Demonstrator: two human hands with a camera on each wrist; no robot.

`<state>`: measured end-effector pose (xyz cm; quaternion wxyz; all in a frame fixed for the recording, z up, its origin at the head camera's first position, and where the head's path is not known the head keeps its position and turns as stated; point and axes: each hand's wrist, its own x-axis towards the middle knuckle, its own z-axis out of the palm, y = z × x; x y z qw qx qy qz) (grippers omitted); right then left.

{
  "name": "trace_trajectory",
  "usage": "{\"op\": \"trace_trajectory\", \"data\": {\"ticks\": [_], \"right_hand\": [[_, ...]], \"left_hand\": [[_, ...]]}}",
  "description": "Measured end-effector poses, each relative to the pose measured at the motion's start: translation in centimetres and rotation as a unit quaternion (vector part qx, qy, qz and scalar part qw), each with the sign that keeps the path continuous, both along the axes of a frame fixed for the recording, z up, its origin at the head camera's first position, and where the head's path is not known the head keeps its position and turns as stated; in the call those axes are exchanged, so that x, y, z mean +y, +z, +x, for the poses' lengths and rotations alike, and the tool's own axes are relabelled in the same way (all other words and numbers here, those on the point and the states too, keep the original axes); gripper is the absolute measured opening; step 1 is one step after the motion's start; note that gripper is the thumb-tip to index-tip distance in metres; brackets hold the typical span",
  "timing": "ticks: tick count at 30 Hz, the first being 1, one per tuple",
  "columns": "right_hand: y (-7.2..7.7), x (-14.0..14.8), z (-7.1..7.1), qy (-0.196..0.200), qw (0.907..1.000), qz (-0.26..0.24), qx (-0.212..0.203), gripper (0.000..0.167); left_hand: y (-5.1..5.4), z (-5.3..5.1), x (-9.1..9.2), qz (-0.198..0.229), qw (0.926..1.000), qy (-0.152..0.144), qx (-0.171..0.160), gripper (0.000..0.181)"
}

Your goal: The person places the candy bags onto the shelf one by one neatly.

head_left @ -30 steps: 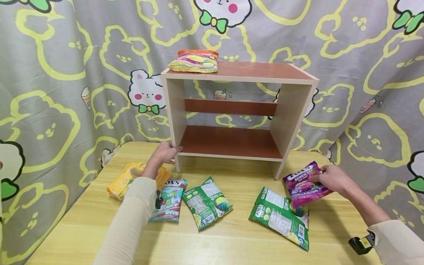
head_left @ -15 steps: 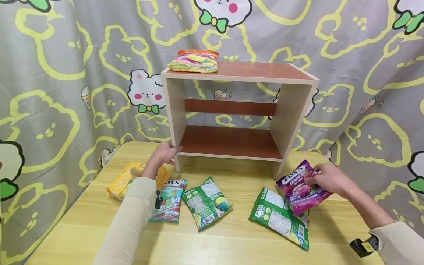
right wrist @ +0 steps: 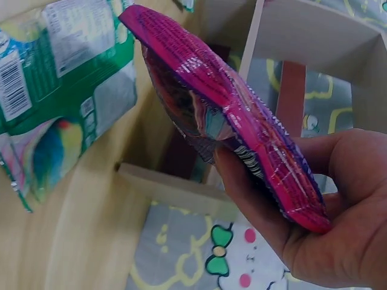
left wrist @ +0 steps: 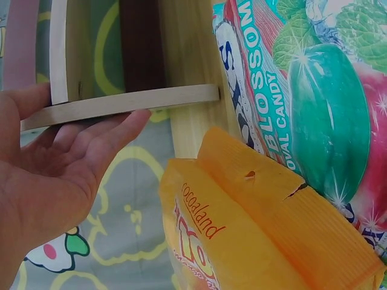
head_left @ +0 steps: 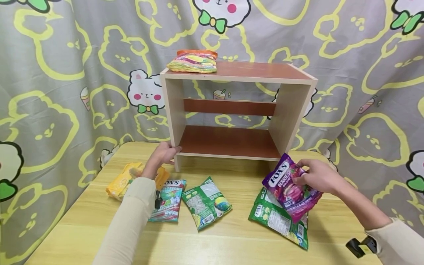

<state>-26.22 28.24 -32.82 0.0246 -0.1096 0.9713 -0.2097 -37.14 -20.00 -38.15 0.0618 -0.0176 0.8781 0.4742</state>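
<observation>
My right hand (head_left: pixel 319 178) pinches a purple candy bag (head_left: pixel 287 186) marked Fox's Berries, thumb on its front. The bag hangs tilted above a green candy bag (head_left: pixel 278 221) and partly covers it. In the right wrist view the purple bag (right wrist: pixel 236 121) shows edge-on between thumb and fingers. My left hand (head_left: pixel 163 156) grips the left side panel of a small two-tier shelf (head_left: pixel 228 141). The left wrist view shows the thumb on one side of the panel (left wrist: pixel 133 104) and the fingers on the other.
On the shelf's top left lies a bright candy bag (head_left: pixel 195 62). A second green bag (head_left: pixel 207 203), a Fox's Blossom bag (head_left: pixel 170 202) and a yellow-orange bag (head_left: pixel 120 180) lie on the wooden table (head_left: pixel 212 246). A patterned curtain (head_left: pixel 109 66) hangs behind.
My right hand has carried the purple bag leftward and up toward the shelf, over the right green bag. My left hand keeps its grip on the side panel.
</observation>
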Motion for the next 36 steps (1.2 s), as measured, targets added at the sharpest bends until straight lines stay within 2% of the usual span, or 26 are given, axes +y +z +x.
{"op": "trace_trajectory", "data": {"ticks": [5,9,12,26,32,36], "right_hand": [[1.4,-1.4,0.2,0.011,0.9999,0.001,0.009,0.051],[3.1,-2.7,0.3,0.022,0.9997,-0.004,-0.006,0.057],[4.7,-3.6,0.3,0.030,0.9995,-0.003,-0.012,0.059],[11.8,-7.6,-0.3,0.039,0.9983,0.033,0.029,0.053],[14.6,-9.0,-0.6,0.038,0.9969,0.045,0.053,0.058],[17.3,-10.0,-1.0,0.039,0.9959,0.056,0.059,0.066]], "left_hand": [[-0.1,-0.1,-0.1,0.002,1.0000,-0.003,0.000,0.055],[-0.2,-0.1,-0.1,0.001,1.0000,-0.006,0.005,0.055],[-0.1,-0.1,-0.1,-0.001,1.0000,-0.006,0.006,0.054],[0.1,0.1,-0.2,-0.002,1.0000,-0.004,0.000,0.055],[0.1,0.1,-0.1,-0.004,1.0000,-0.002,0.000,0.055],[0.1,-0.1,-0.1,0.002,1.0000,-0.003,0.002,0.055]]}}
